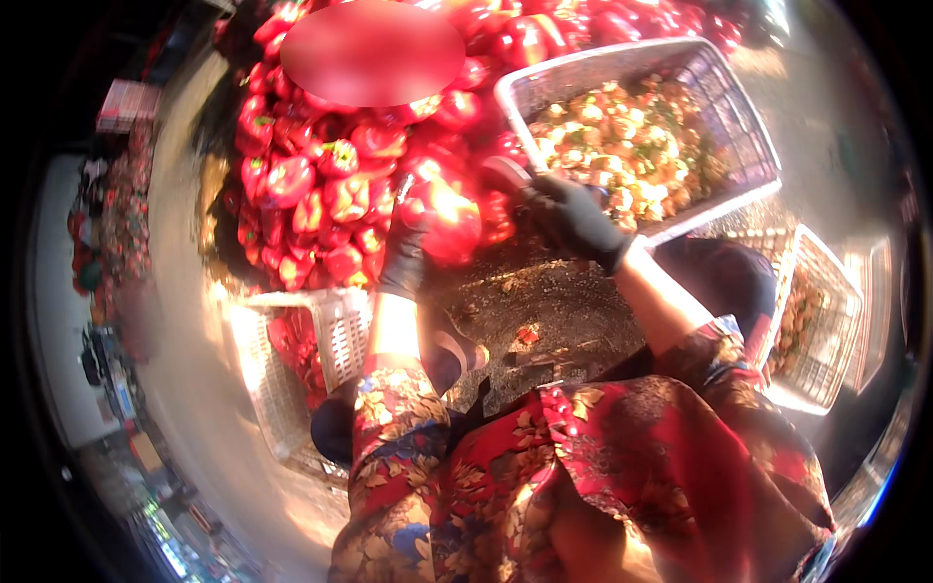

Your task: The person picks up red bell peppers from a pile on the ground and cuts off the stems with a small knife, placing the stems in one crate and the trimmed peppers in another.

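Speckled, sunlit ground (569,303), bearing a red scrap (528,334), lies between and nearer the body than the fingers. The gloved left hand (403,260) has its fingers partly closed around a pepper (451,223), just to their right: red, rounded, glossy, washed by glare and blurred. The gloved right hand (581,222) has its fingers bent inward, near the pepper's right side; blur hides how far they close and whether they grip anything. Beyond the left fingers spreads a red heap (292,180); beyond the right, a crate (746,134) holds pale trimmings (632,146).
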Available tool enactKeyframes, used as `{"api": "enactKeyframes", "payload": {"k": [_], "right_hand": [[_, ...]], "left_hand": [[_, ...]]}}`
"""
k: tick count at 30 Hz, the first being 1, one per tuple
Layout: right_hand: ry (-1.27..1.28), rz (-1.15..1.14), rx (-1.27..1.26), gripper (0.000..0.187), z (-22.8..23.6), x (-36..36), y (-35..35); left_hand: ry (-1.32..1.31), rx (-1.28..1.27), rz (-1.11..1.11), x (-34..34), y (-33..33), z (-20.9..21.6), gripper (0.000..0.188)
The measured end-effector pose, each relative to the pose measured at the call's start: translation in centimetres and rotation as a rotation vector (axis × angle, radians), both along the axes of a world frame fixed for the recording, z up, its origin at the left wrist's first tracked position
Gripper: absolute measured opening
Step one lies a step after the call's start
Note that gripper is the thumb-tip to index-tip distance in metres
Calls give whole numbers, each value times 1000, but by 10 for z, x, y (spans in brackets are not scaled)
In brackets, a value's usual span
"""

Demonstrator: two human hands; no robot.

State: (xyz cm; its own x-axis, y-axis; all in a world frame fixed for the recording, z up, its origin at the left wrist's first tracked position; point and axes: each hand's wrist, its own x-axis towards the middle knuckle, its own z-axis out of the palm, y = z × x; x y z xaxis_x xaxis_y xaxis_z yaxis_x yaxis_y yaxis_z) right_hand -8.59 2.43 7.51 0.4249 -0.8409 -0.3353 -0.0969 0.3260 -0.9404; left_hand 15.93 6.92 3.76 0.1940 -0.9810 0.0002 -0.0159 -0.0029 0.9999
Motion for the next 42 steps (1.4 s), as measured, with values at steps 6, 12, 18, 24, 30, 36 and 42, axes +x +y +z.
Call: {"api": "enactKeyframes", "payload": {"k": [6, 12, 18, 24, 30, 36, 42], "right_hand": [[308, 33, -977, 16, -26, -22, -8], [395, -82, -766, 19, -12, -51, 9], [332, -173, -478, 26, -12, -74, 24], [354, -118, -354, 27, -18, -83, 13], [444, -35, -660, 22, -86, -72, 40], [339, -246, -531, 16, -93, -59, 60], [226, -144, -516, 20, -198, -33, 10]], "left_hand": [[346, -25, -290, -85, -36, 24, 67], [55, -48, -143, -121, -45, 1, 67], [-5, 102, -119, -152, -35, 4, 61], [-95, 85, -136, -153, -52, -27, 64], [-12, 105, -69, -175, -48, -4, 64], [149, 246, -88, -169, -55, 5, 43], [295, 480, -207, -143, -93, -34, 64]]}}
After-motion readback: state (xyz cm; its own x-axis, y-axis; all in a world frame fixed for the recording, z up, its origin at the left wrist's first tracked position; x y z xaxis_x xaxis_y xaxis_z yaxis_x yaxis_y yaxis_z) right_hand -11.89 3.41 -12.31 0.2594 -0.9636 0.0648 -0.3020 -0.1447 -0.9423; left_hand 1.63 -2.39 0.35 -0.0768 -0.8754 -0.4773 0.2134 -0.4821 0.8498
